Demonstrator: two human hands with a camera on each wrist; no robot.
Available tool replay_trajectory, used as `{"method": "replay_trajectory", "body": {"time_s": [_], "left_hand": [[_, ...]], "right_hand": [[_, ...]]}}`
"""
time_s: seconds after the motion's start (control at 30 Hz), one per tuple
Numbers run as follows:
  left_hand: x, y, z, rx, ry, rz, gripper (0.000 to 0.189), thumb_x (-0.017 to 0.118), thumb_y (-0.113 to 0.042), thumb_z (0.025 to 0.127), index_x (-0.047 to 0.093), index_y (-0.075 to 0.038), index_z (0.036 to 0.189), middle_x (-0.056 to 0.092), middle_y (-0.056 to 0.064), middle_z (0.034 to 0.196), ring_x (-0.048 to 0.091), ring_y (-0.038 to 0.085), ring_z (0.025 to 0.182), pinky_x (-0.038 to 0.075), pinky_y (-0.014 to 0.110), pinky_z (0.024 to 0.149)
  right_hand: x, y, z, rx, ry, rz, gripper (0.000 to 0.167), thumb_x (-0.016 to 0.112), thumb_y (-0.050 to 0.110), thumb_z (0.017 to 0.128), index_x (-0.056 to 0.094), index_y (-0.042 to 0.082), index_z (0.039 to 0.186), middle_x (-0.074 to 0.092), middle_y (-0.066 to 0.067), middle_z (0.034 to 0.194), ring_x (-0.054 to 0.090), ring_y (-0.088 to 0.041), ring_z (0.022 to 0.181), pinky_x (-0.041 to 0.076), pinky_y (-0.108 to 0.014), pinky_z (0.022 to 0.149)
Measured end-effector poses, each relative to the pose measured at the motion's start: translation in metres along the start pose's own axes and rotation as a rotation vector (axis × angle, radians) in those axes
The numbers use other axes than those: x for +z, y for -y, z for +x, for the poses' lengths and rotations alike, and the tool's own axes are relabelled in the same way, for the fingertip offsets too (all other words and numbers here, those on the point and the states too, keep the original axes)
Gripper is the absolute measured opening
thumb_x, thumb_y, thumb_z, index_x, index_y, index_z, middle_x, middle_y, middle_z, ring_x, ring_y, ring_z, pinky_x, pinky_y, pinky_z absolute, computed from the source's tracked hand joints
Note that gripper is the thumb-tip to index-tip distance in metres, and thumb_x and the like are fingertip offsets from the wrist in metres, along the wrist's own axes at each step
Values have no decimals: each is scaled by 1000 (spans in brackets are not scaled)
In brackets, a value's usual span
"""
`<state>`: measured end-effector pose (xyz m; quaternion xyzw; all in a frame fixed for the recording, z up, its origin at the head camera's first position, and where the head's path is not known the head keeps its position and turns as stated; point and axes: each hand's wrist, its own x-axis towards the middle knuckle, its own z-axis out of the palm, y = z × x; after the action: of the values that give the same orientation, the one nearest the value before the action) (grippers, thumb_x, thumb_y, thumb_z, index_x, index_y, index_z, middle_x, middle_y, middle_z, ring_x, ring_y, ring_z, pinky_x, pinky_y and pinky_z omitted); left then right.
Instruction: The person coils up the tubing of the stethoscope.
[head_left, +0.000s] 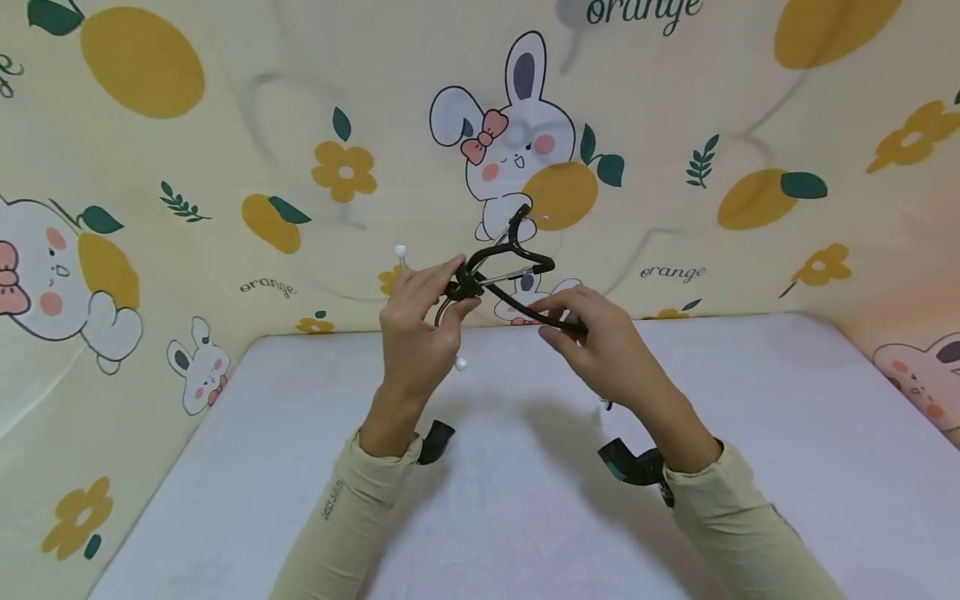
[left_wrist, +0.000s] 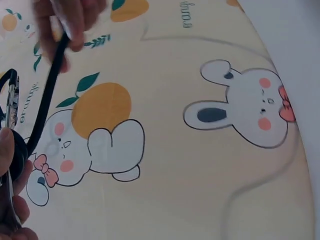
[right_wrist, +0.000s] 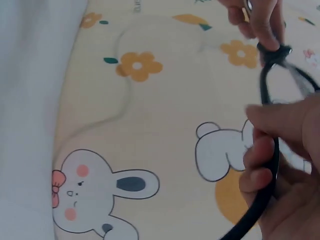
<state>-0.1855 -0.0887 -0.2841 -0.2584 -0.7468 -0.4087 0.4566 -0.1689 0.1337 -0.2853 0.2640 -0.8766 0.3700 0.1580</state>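
Observation:
Both hands hold a stethoscope [head_left: 534, 260] with black tubing and metal ear tubes, raised in front of the patterned backdrop. My left hand [head_left: 423, 325] grips it where the tubing is wound around the metal. One white ear tip [head_left: 401, 251] sticks out above that hand and another white ear tip [head_left: 461, 363] below. Between thumb and fingers, my right hand [head_left: 596, 342] pinches a length of black tubing [right_wrist: 270, 185]. A loop of tubing bends around between the hands. In the left wrist view the tubing [left_wrist: 47, 95] runs straight from one hand to the other.
A white table [head_left: 510, 500] lies under the hands. Behind it rises a cream backdrop [head_left: 637, 125] printed with rabbits, oranges and flowers. Black wrist mounts [head_left: 633, 467] sit at the sleeve cuffs.

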Motion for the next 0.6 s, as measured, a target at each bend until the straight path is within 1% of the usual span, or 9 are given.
{"method": "replay_trajectory", "body": {"time_s": [0.1,0.17,0.23,0.33,0.47,0.6], "left_hand": [[-1,1,0,-11,-3,2,42,82,-5,79,71,1,119,75,15,109,53,26,84,43,29,71],[-1,1,1,-11,-9,12,42,82,-5,80,71,1,120,75,15,109,53,26,84,43,29,72],[-1,2,1,-7,-19,23,42,82,-5,79,71,1,120,75,15,108,53,27,84,42,30,72],[0,4,1,12,-32,65,41,82,-5,79,71,1,119,75,16,108,53,27,85,42,33,73],[2,5,-1,42,-17,133,40,83,-6,79,72,-1,117,75,15,108,54,28,85,44,36,73],[1,6,-2,35,0,149,41,84,-6,77,73,-1,116,75,15,106,56,28,85,45,38,75]], "right_hand": [[0,-3,1,86,-54,9,27,67,10,95,63,16,121,62,-5,100,55,-18,74,47,-26,64],[0,-3,2,114,-69,14,26,66,11,95,63,17,121,63,-4,100,54,-19,73,46,-27,62],[0,-2,1,115,-77,10,24,67,12,95,66,17,118,63,-3,100,53,-18,73,45,-26,61],[1,0,0,73,-94,-7,22,72,13,92,71,17,113,65,1,97,51,-16,73,43,-24,61],[4,7,-2,-20,-112,-25,20,79,15,85,75,17,105,66,5,91,48,-14,72,39,-23,61],[4,16,-4,-83,-92,-20,23,83,15,81,77,19,103,68,7,91,50,-11,72,40,-22,61]]}}
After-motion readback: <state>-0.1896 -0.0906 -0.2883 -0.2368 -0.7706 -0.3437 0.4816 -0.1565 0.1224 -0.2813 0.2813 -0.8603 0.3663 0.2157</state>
